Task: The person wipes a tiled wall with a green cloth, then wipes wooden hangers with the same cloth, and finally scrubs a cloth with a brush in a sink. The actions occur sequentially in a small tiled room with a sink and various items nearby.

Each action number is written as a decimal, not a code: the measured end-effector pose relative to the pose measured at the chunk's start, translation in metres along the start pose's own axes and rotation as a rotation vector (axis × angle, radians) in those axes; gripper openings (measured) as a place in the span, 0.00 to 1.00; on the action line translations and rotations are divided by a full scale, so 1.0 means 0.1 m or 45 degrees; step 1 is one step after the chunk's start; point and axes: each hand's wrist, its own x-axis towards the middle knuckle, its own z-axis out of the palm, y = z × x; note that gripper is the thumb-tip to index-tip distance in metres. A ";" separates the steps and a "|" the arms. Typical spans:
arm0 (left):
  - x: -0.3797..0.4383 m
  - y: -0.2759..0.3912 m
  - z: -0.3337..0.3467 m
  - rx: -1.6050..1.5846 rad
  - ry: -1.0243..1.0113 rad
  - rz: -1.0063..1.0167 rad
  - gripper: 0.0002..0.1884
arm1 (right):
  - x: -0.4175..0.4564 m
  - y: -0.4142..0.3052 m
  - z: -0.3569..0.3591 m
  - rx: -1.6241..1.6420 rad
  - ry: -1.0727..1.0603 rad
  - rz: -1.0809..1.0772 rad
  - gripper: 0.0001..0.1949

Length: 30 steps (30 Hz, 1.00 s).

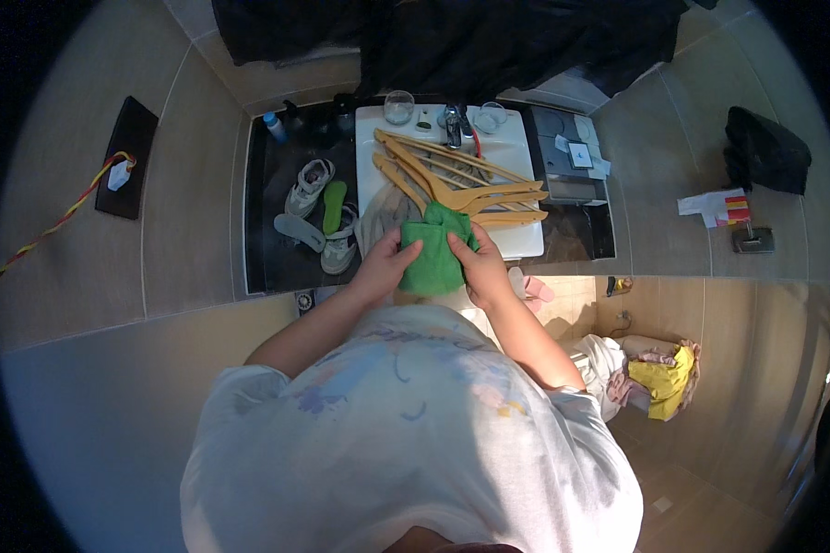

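Between my two hands is a folded green cloth [434,256], held up in front of my body at the near edge of a white washbasin [519,238]. My left hand [387,265] grips its left side with the thumb on top. On the other side my right hand [481,266] pinches the upper right part, where the cloth bunches up. Several wooden clothes hangers [470,197] lie in a pile across the basin just beyond the cloth. Some grey fabric [385,214] shows under them at the left.
Left on the dark counter [270,263] are a pair of sneakers [310,188], a green insole [334,207], a grey insole [299,233] and a blue-capped bottle [274,127]. Glass bowls [399,107] flank the faucet [452,126]. A grey box [567,148] stands at right. Clothes [664,380] are heaped lower right.
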 end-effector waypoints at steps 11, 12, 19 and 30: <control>0.00 0.00 -0.13 0.002 0.029 -0.059 0.15 | -0.07 0.35 -0.03 -0.776 -0.011 -0.446 0.46; 0.00 -0.02 -0.16 -0.038 0.017 -0.050 0.15 | -0.08 0.39 -0.01 -0.941 -0.004 -0.546 0.48; -0.04 -0.06 -0.39 0.071 -0.186 0.019 0.14 | -0.19 0.34 0.29 -1.407 -0.096 -0.733 0.39; -0.25 0.12 -0.73 0.496 -0.149 0.357 0.19 | -0.17 0.57 0.62 -1.311 -0.046 -0.421 0.24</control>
